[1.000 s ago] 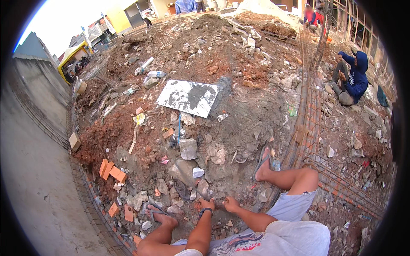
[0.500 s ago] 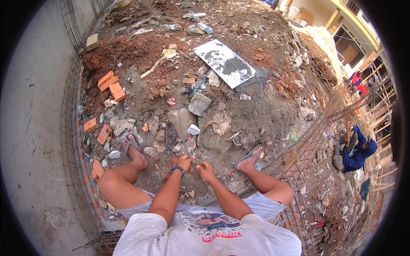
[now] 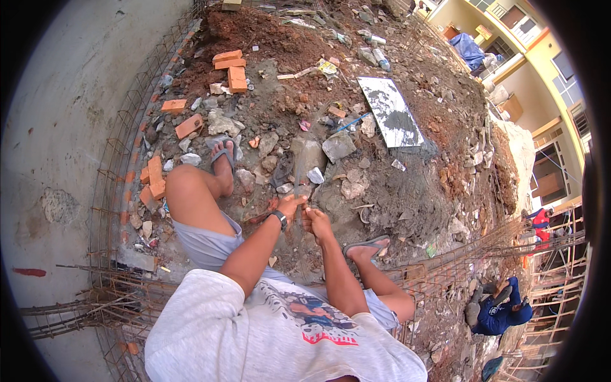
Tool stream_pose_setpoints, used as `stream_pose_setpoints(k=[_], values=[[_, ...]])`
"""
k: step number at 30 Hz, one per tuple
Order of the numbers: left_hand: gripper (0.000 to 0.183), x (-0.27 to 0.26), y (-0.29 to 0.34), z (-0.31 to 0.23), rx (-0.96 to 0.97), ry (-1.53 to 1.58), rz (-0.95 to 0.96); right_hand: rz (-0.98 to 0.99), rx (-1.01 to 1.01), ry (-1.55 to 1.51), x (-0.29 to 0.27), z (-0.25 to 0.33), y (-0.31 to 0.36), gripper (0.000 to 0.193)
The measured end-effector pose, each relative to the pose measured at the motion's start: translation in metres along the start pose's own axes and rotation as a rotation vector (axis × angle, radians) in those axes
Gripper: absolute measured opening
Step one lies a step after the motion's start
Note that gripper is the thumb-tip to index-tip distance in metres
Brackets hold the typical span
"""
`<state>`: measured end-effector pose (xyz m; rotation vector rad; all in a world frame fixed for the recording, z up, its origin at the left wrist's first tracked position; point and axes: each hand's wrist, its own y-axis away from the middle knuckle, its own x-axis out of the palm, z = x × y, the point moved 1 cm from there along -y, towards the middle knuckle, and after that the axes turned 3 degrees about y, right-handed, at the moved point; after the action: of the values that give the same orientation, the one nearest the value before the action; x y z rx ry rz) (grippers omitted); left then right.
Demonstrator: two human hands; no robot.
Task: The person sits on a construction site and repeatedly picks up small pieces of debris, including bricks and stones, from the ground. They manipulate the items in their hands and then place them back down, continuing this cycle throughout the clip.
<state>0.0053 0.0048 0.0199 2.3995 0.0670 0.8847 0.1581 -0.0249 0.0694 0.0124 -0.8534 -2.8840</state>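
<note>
My left hand (image 3: 289,208), with a dark watch (image 3: 280,219) on its wrist, is closed around a thin grey wire-like strand (image 3: 297,181). The strand runs away from me over the rubble and is faint against it. Just right of it, my right hand (image 3: 316,224) is closed in a pinch, its fingertips almost at those of my left hand. What sits between the right fingers is too small to make out. Both hands are held low between my spread knees, above broken stones.
Orange bricks (image 3: 237,79) and a pale stone block (image 3: 339,146) lie ahead. Farther right rests a mortar-smeared white board (image 3: 389,114). Steel rebar cages (image 3: 445,254) run along my right and beside the grey wall (image 3: 70,127). A person in dark blue (image 3: 499,312) sits at the right.
My view has swung left and tilted, so the bricks and board appear farther right and higher. Both hands stay close together, and the right has come nearer the left fingertips.
</note>
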Motion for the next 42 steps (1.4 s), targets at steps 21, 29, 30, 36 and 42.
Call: stream_pose_setpoints(k=[21, 29, 30, 36, 42], values=[[0.033, -0.002, 0.007, -0.022, 0.237, -0.151, -0.019, -0.079, -0.092, 0.173, 0.035, 0.042, 0.034, 0.02], [0.032, 0.006, -0.001, -0.015, 0.209, -0.103, 0.035, -0.104, -0.17, 0.248, 0.015, 0.046, 0.029, 0.022], [0.034, 0.013, 0.001, -0.01, 0.173, -0.091, 0.028, -0.139, -0.167, 0.257, 0.007, 0.041, 0.028, 0.022], [0.025, 0.009, 0.007, 0.0, 0.044, 0.015, 0.098, -0.171, -0.195, 0.236, 0.0, 0.027, 0.028, 0.021], [0.017, 0.018, 0.035, -0.018, 0.019, 0.176, 0.027, -0.217, -0.264, 0.105, 0.015, 0.027, 0.028, 0.02]])
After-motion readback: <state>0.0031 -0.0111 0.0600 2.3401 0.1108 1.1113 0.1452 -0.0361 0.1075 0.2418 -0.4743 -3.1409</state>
